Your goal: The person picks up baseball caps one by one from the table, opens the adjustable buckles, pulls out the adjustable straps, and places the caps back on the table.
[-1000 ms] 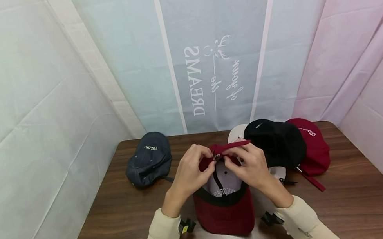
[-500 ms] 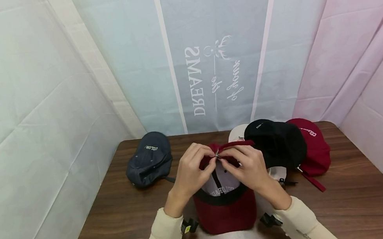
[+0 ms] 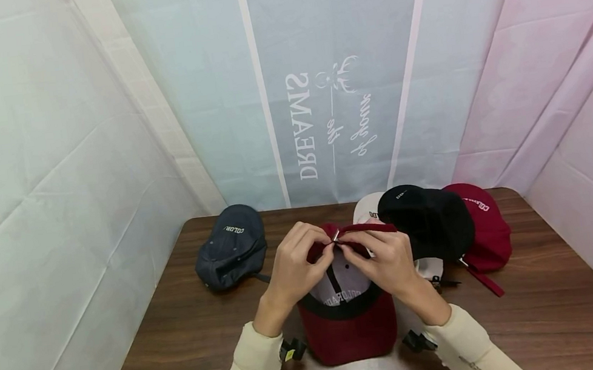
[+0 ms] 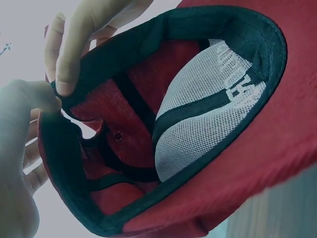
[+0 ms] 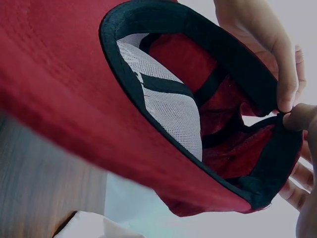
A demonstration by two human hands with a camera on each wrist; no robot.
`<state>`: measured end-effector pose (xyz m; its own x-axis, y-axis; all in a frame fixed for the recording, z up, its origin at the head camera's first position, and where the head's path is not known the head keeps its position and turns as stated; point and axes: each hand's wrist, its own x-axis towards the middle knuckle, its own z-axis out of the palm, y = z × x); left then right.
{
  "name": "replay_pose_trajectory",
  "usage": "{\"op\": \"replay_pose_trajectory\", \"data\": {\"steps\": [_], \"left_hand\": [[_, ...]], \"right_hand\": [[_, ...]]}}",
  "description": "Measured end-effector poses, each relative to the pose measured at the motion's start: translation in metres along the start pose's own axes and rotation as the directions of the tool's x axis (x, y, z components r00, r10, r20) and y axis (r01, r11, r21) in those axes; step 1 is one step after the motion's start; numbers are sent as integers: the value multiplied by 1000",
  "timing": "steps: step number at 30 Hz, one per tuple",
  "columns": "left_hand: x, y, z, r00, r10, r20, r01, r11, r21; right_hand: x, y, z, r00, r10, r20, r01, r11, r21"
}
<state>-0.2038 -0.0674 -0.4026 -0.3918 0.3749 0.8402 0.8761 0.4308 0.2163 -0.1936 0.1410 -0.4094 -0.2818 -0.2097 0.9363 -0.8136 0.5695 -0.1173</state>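
A dark red baseball cap is held brim toward me with its inside facing up. Its mesh-backed front panel and black sweatband show in both wrist views. My left hand pinches the cap's back edge between thumb and fingertips, left of a small metal buckle. Just right of that buckle, my right hand pinches the red strap, whose loose end sticks out over the fingers to the right. Both hands' fingertips nearly meet. The buckle is too small to make out in detail.
On the wooden table, a dark blue cap lies at the back left. A black cap at the back right overlaps a white cap and another red cap. Fabric walls enclose the table.
Both hands have brought their fingertips closer together at the buckle. The strap's loose end has shifted slightly right and down. The cap's brim has turned a little; the other caps are unmoved.
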Motion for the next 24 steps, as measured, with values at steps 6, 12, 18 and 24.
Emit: {"op": "replay_pose_trajectory", "data": {"steps": [6, 12, 18, 24], "left_hand": [[-1, -2, 0, 1000, -7, -3, 7, 1000, -8], [-4, -2, 0, 1000, -12, -1, 12, 1000, -9], [-5, -3, 1, 1000, -11, -5, 11, 1000, -18], [-6, -5, -1, 1000, -17, -20, 16, 1000, -19]], "right_hand": [[-1, 0, 1, 1000, 4, 1, -4, 1000, -12], [-4, -1, 2, 1000, 14, -5, -15, 1000, -12], [-5, -2, 4, 1000, 27, -13, -27, 1000, 0], [-4, -1, 2, 998, 51, -20, -51, 999, 5]]}}
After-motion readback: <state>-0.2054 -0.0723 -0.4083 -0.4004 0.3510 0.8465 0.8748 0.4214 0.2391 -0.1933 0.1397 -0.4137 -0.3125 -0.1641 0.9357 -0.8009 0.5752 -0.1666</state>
